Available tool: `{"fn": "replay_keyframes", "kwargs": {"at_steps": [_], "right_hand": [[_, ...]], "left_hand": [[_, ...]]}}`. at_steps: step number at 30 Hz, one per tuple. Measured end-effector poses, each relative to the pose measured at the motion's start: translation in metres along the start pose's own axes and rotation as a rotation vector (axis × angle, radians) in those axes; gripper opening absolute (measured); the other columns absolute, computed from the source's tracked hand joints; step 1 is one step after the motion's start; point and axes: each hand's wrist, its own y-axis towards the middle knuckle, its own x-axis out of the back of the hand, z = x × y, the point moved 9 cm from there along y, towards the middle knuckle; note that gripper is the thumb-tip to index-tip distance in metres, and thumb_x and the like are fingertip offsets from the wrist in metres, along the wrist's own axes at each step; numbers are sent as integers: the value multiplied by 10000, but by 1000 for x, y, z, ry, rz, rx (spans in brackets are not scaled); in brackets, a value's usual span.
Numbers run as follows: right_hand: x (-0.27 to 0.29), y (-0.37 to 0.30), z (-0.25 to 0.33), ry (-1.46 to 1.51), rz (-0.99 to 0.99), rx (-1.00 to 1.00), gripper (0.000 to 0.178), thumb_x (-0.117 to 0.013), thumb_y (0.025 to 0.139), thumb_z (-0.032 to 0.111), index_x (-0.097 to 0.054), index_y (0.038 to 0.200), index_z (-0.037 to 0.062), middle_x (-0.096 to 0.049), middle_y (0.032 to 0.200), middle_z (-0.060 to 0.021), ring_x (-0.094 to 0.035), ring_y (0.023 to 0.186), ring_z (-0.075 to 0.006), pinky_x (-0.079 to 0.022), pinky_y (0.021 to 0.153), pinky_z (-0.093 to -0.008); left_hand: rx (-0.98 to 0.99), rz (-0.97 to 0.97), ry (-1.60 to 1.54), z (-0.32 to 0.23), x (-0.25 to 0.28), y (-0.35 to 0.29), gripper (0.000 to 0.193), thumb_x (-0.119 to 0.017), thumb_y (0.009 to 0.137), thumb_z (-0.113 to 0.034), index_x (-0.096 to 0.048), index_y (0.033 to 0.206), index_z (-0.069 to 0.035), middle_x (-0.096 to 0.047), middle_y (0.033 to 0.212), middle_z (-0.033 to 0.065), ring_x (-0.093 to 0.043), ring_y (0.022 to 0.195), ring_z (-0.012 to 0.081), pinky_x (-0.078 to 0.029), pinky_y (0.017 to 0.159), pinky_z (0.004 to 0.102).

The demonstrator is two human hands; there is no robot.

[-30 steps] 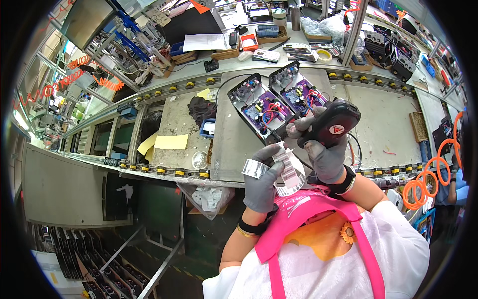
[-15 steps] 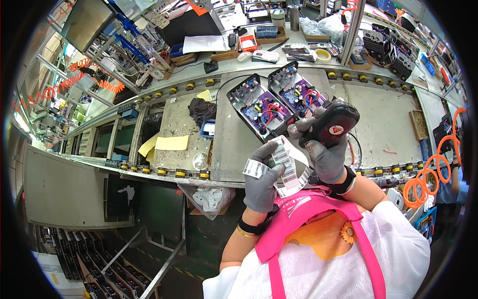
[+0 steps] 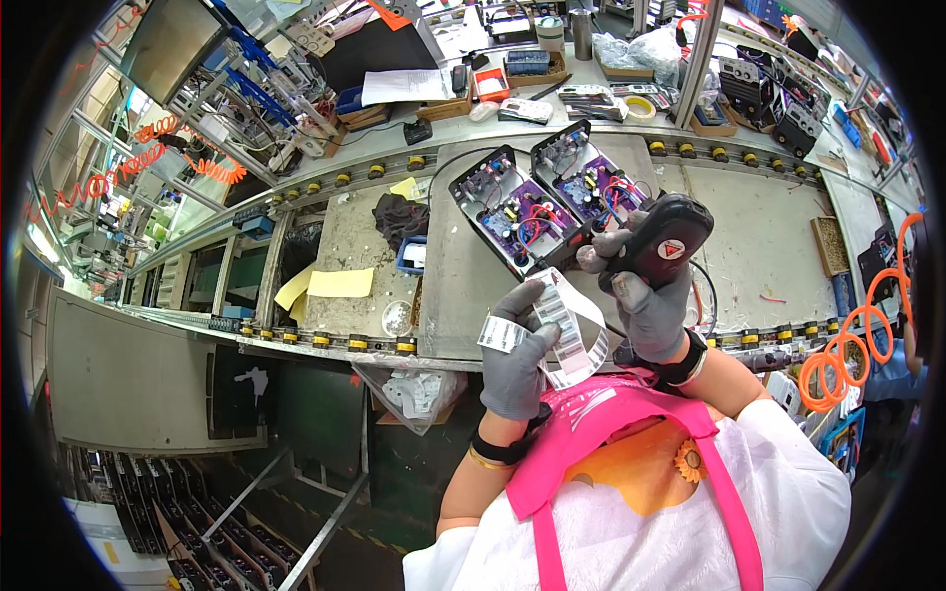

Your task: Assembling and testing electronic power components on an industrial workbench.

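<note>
My left hand (image 3: 515, 369), in a grey glove, pinches a curled strip of white barcode labels (image 3: 569, 342). One end of the strip sticks out to the left of the fingers, and the rest loops to the right. A black handheld scanner (image 3: 658, 236) with a round red-triangle sticker is gripped in my gloved right hand (image 3: 652, 310), level with the labels and to their right. Just beyond both hands, two open black housings lie side by side, a left one (image 3: 512, 212) and a right one (image 3: 581, 177). Purple circuit boards and red and blue wires show inside them.
Roller rails (image 3: 374, 171) run along both sides of the line. To the left lie yellow sheets (image 3: 340, 283), a dark cloth (image 3: 399, 219) and a small blue bin (image 3: 411, 254). An orange coiled hose (image 3: 855, 345) hangs at the right. A cable passes near my right hand.
The scanner has shifted very slightly to the right and up in my right hand. The label strip has changed its curl a little, and my left hand has moved slightly left.
</note>
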Motion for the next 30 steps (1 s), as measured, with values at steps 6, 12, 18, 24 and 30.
{"fn": "replay_keyframes", "kwargs": {"at_steps": [6, 12, 18, 24, 30], "right_hand": [[1, 0, -2, 10, 15, 2, 625, -709, 767, 85, -344, 1271, 29, -593, 1076, -147, -607, 970, -256, -504, 849, -392], [5, -1, -4, 4, -12, -12, 634, -720, 759, 101, -349, 1269, 30, -592, 1080, -147, -607, 972, -257, -504, 850, -395], [2, 1, -2, 9, -7, 0, 619, -715, 760, 85, -359, 1263, 33, -596, 1068, -146, -610, 962, -258, -508, 839, -400], [2, 3, -1, -20, -29, -9, 608, -708, 755, 58, -362, 1254, 21, -601, 1045, -150, -611, 956, -263, -517, 823, -386], [0, 4, 1, -29, -33, -20, 598, -712, 753, 70, -368, 1239, 11, -605, 1027, -150, -612, 947, -262, -515, 819, -389]], "left_hand": [[-6, -10, -6, 0, 4, 1, 534, -497, 702, 105, -434, 1226, 19, -534, 1127, 135, -570, 990, 188, -500, 862, 310], [-24, -18, 36, -1, 4, 1, 535, -567, 713, 26, -433, 1231, 21, -549, 1124, 157, -575, 1014, 217, -485, 891, 334], [-2, -18, 0, 2, 3, 2, 532, -507, 703, 104, -435, 1223, 19, -537, 1122, 135, -571, 985, 181, -506, 847, 301], [-1, -11, 4, 4, 0, 3, 528, -506, 709, 107, -435, 1224, 16, -532, 1132, 129, -572, 976, 175, -506, 840, 295], [6, -16, 17, 4, -4, 4, 529, -510, 711, 100, -433, 1228, 16, -533, 1116, 116, -569, 951, 158, -501, 830, 281]]}}
